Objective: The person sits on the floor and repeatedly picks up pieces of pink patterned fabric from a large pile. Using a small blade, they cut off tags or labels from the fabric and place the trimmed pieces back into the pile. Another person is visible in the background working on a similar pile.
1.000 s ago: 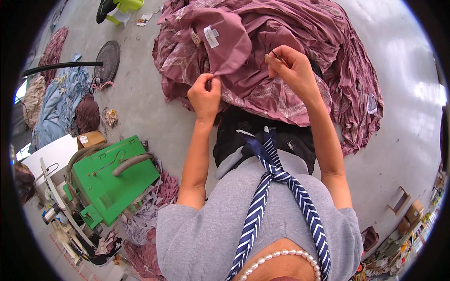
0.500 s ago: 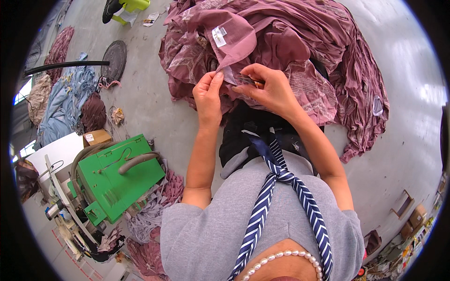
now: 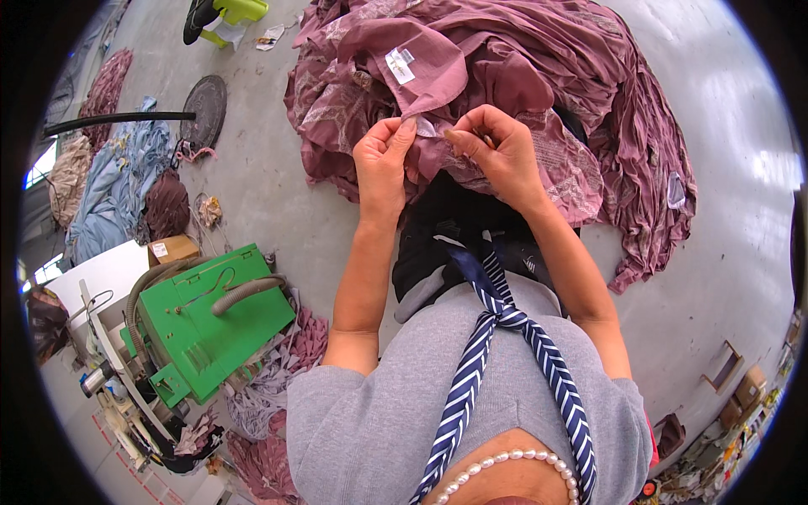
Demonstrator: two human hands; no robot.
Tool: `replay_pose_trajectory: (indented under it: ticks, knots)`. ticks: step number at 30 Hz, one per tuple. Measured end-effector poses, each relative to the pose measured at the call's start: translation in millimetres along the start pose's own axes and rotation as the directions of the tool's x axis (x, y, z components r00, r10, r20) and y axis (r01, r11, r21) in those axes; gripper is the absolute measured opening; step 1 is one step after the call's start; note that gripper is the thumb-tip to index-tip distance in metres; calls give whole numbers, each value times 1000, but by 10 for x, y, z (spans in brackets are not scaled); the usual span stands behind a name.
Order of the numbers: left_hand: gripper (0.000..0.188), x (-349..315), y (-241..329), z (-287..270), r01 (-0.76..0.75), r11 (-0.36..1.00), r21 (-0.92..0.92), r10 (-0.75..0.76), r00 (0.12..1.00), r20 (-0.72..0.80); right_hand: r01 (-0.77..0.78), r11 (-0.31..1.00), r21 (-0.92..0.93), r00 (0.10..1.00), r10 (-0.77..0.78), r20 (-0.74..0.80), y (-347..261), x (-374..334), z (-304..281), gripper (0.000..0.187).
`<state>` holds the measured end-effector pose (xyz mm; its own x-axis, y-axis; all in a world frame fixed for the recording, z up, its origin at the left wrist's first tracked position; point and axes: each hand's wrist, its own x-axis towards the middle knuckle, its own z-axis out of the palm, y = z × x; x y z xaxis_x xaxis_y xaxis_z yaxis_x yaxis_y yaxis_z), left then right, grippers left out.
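The left hand [image 3: 383, 164] is pinching a small pale fabric tag [image 3: 426, 128] at the edge of a mauve-pink woven garment [image 3: 505, 59], thumb and forefinger pressed together on the cloth with the other fingers curled loosely behind. Just beside it, the right hand [image 3: 497, 151] is closing its fingertips around a thin dark tool [image 3: 481, 135], too small to identify, whose tip is pointing toward the same tag; the two hands are nearly touching over the fold. The garment is lying in a large crumpled heap spreading across the grey concrete floor [image 3: 741, 210] directly ahead of the person, and a second white sewn-in label [image 3: 400, 66] is showing on a flap higher up the pile. Below the hands a blue-and-white striped scarf [image 3: 497, 337] is hanging over a grey shirt. To the left a bright green metal machine [image 3: 210, 328] with a grey hose is standing, and beyond it pale blue cloth [image 3: 109, 194] is lying in a heap.
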<state>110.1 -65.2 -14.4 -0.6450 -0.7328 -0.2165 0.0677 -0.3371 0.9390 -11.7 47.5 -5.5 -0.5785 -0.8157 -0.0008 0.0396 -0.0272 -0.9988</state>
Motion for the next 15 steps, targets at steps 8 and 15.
replay_pose_trajectory:
  ticks: [8, 15]
  knots:
    - [10, 24, -11, 48, 70, 985, -156, -81, 995, -64, 10, 962, -273, 993, -41, -109, -21, -158, -200, 25]
    - [9, 28, 26, 82, 101, 978, -184, -118, 990, -83, 122, 909, -399, 989, -147, -33, 12, -244, -125, 28]
